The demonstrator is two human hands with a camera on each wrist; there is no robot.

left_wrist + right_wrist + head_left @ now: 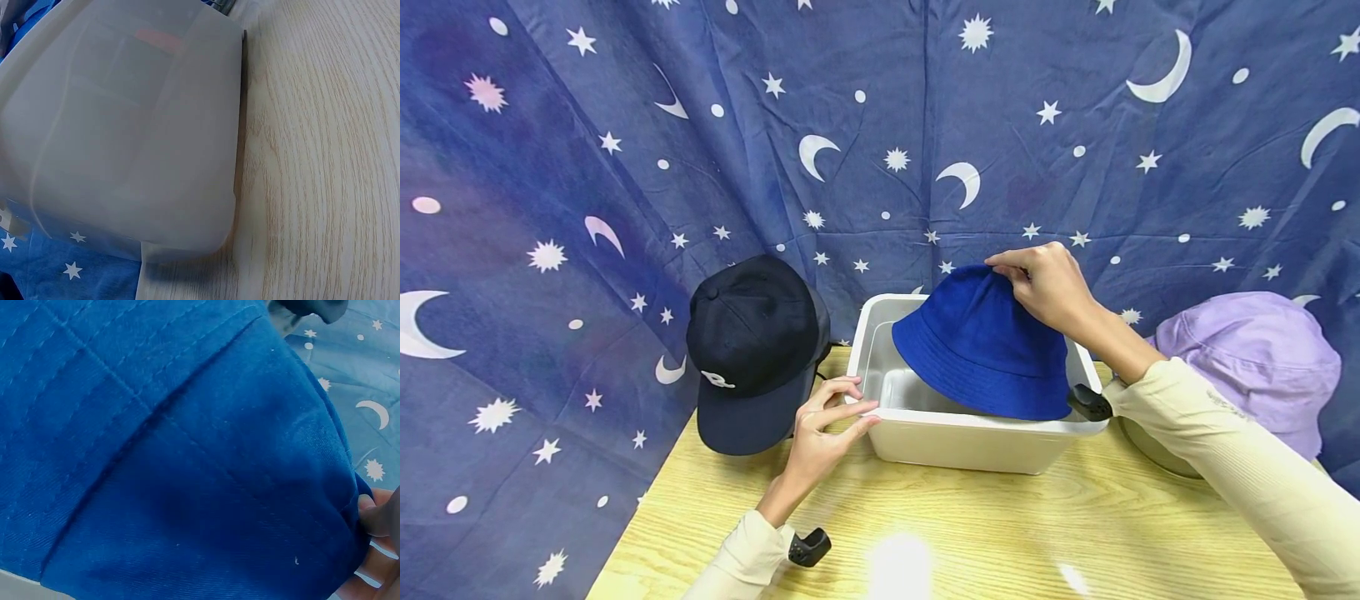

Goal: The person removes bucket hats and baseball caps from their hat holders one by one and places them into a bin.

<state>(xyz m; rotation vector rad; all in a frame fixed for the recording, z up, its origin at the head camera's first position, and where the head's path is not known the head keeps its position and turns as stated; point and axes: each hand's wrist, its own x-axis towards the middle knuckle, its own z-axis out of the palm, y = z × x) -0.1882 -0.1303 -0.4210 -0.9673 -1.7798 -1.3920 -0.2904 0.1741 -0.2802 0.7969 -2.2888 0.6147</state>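
Observation:
My right hand [1054, 285] pinches the top of a blue bucket hat [981, 350], thumb and fingertips at its crown. The hat hangs brim down over a white plastic bin [955, 442], overlapping its opening and front rim in the head view. Close up in the right wrist view, the blue cloth [206, 462] shows stitched brim lines, with the thumb [373, 515] on the crown's edge. My left hand [820, 433] has its fingers extended at the bin's front left corner, fingertips right at the rim. The bin's side [125, 137] fills much of the left wrist view.
Left of the bin is a black baseball cap [756, 333] with a white logo, in front of other dark headwear. To the right, a lavender bucket hat [1255, 358] sits partly behind the right sleeve. A starry blue curtain [865, 125] backs the wooden table [985, 525].

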